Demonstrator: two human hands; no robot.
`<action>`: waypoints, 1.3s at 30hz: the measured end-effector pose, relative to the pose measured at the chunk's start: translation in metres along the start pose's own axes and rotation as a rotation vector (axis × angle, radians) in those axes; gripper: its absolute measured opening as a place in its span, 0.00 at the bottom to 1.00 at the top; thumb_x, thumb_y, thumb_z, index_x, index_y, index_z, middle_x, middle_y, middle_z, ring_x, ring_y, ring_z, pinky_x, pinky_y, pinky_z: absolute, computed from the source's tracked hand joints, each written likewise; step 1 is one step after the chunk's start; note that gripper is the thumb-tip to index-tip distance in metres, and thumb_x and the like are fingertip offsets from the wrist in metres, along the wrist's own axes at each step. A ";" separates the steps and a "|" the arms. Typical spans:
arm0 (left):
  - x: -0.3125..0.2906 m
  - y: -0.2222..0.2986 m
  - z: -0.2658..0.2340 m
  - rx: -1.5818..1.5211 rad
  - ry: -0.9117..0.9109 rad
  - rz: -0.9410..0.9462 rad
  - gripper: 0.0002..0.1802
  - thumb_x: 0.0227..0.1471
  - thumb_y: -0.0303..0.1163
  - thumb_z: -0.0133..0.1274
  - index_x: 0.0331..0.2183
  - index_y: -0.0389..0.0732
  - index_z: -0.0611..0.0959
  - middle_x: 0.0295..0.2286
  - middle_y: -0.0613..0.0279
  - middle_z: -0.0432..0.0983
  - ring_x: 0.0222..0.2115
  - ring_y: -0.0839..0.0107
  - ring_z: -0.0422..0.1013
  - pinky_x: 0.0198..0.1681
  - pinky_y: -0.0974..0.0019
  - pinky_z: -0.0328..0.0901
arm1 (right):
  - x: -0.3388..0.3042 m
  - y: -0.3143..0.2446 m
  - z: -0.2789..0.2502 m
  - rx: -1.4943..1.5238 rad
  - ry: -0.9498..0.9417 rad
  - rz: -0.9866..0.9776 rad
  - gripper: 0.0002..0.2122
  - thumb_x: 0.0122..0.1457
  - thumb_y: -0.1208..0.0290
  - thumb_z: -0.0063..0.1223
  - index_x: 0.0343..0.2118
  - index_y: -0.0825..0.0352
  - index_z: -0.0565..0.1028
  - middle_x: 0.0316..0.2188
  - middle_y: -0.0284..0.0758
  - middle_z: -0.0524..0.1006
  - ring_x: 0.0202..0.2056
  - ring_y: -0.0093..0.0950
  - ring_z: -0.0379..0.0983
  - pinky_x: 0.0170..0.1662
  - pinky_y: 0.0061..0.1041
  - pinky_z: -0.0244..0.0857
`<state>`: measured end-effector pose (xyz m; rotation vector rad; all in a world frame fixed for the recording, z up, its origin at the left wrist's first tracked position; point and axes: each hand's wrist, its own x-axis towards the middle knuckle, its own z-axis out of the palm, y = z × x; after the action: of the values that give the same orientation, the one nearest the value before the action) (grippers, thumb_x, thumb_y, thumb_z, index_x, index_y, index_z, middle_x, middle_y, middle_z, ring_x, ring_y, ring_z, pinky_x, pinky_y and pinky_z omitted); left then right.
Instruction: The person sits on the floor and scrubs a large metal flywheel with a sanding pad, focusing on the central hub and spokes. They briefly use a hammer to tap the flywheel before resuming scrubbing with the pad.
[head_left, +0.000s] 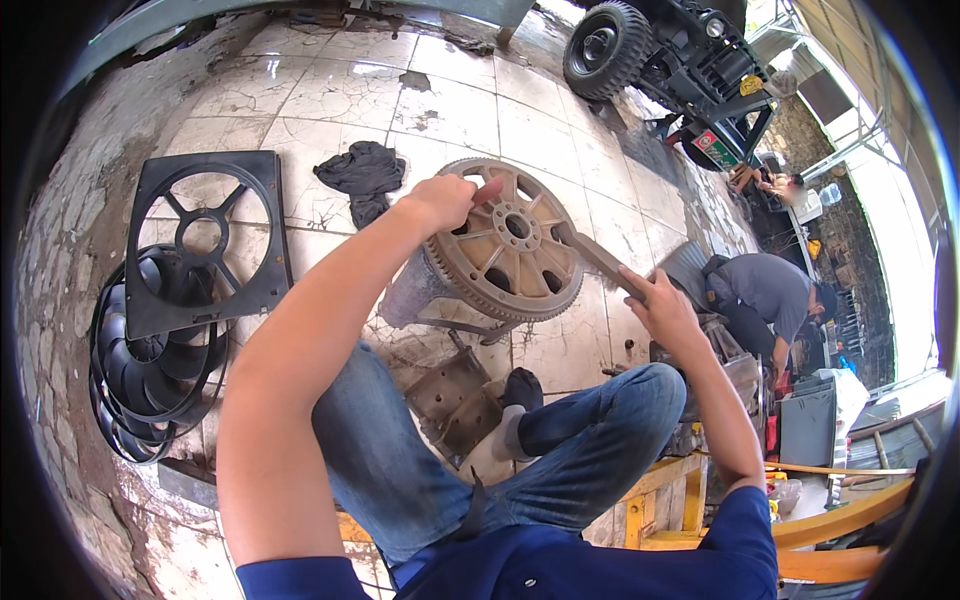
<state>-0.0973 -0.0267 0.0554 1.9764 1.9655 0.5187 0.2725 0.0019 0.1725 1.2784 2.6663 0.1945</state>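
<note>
A round, rusty-brown toothed flywheel [487,245] with spokes and a bolt-holed hub lies tilted on top of a grey metal drum [418,285]. My left hand [450,200] is closed over its upper left part, the fingers hooked into one of its openings. In my right hand [662,308] is the handle of a long brush [605,262], gripped at its near end. The brush's far end meets the flywheel's right side, close to the rim. Its bristles are hard to make out.
A black fan shroud [275,225] leans over a black fan [145,375] at left, near a dark cloth [362,172]. Brown metal plates [455,398] lie between my legs. At right, a person [765,290] bends over beside engine parts [735,375]; a vehicle [690,50] stands beyond.
</note>
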 end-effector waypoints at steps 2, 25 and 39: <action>-0.002 0.001 -0.003 -0.003 -0.024 -0.001 0.15 0.61 0.36 0.48 0.44 0.37 0.80 0.38 0.43 0.79 0.43 0.48 0.76 0.47 0.50 0.69 | -0.017 -0.007 0.007 0.205 0.074 -0.125 0.25 0.59 0.66 0.59 0.60 0.43 0.70 0.35 0.45 0.71 0.36 0.43 0.76 0.41 0.42 0.70; 0.002 -0.003 0.013 0.000 0.045 0.014 0.18 0.61 0.36 0.47 0.48 0.36 0.78 0.36 0.42 0.80 0.39 0.45 0.76 0.44 0.48 0.70 | -0.002 0.004 0.045 0.027 0.054 0.016 0.25 0.61 0.65 0.57 0.62 0.45 0.68 0.39 0.45 0.71 0.34 0.45 0.76 0.38 0.43 0.71; -0.001 -0.010 0.013 0.014 0.053 0.055 0.15 0.61 0.35 0.47 0.45 0.34 0.77 0.33 0.40 0.80 0.37 0.44 0.77 0.42 0.47 0.70 | -0.001 -0.020 0.068 0.203 0.203 -0.110 0.27 0.62 0.65 0.55 0.63 0.41 0.64 0.38 0.45 0.72 0.32 0.45 0.77 0.36 0.43 0.72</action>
<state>-0.0997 -0.0272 0.0389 2.0499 1.9558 0.5775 0.2721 -0.0087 0.1026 1.2212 2.9869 0.0402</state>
